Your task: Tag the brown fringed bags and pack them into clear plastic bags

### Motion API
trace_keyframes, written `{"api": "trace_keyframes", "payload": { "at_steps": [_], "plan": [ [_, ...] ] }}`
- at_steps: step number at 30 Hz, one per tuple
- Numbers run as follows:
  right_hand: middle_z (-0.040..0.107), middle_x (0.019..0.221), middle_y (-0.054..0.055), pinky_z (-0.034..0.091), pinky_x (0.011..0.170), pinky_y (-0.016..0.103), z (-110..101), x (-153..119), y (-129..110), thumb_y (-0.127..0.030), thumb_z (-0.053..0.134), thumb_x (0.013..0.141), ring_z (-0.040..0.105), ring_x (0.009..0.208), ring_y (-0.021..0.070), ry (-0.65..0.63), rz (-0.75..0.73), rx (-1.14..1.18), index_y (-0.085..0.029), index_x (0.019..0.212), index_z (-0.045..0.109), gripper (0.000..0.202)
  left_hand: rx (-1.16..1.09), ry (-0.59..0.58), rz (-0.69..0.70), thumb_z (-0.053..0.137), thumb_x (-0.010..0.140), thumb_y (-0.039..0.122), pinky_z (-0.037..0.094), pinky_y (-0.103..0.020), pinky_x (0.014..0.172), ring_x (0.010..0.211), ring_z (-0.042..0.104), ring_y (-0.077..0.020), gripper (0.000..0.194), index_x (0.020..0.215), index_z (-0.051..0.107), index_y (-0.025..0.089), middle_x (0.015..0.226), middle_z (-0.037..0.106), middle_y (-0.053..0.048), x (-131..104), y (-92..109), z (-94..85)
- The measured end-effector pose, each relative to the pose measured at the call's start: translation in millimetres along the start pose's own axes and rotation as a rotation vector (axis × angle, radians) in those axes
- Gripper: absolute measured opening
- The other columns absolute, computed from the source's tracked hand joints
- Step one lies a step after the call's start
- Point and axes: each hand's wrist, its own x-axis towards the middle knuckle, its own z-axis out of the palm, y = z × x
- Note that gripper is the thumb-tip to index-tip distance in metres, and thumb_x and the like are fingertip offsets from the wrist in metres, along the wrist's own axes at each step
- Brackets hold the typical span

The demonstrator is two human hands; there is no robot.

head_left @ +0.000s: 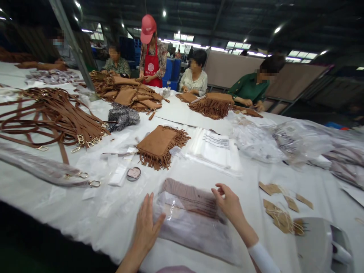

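A brown item in a clear plastic bag lies flat on the white table in front of me. At the bag's left edge is my left hand, its fingers stretched out and the thumb apart, holding nothing. My right hand is over the upper right corner of the bag, fingers bent and thumb near the index finger; whether it pinches the plastic is too small to tell. Just beyond the bag sit a brown fringed pouch and a stack of white printed plastic bags.
Brown straps with gold clasps pile up at the left. A round tin is beyond my left hand. Cardboard tags and a white device lie at the right. Several people stand or sit across the table by brown bags.
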Motion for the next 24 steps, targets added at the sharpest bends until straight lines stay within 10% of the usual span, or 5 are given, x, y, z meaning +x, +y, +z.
{"api": "trace_keyframes", "payload": {
  "at_steps": [8,18,24],
  "plan": [
    [0.067,0.079,0.007,0.05,0.072,0.04,0.7,-92.9,52.7,-0.071,0.046,0.066,0.065,0.069,0.0256,0.067,0.528,0.226,-0.013,0.116,0.053,0.076,-0.055,-0.071,-0.015,0.056,0.085,0.049,0.039,-0.054,0.103,0.13,0.042,-0.0356,0.078,0.148,0.021,0.019,0.146,0.041,-0.018,28.2,8.3,5.8],
    [0.069,0.064,0.006,0.049,0.068,0.038,11.3,-83.7,37.1,-0.064,0.06,0.063,0.067,0.07,0.0295,-0.031,0.58,0.458,-0.015,0.093,0.067,0.058,-0.24,-0.285,-0.346,0.071,0.068,0.043,0.047,-0.042,0.094,0.108,0.063,-0.0306,0.097,0.145,0.023,0.008,0.112,0.065,-0.017,36.1,2.2,-17.1],
    [0.072,0.071,0.007,0.052,0.062,0.033,-1.9,-104.7,32.6,-0.066,0.056,0.071,0.067,0.071,0.0274,-0.252,0.5,0.655,-0.014,0.075,0.07,0.054,-0.676,-0.641,-0.463,0.069,0.067,0.05,0.053,-0.035,0.077,0.091,0.068,-0.0284,0.056,0.104,0.064,0.007,0.101,0.073,-0.015,39.1,1.9,-36.2]
  ]
}}
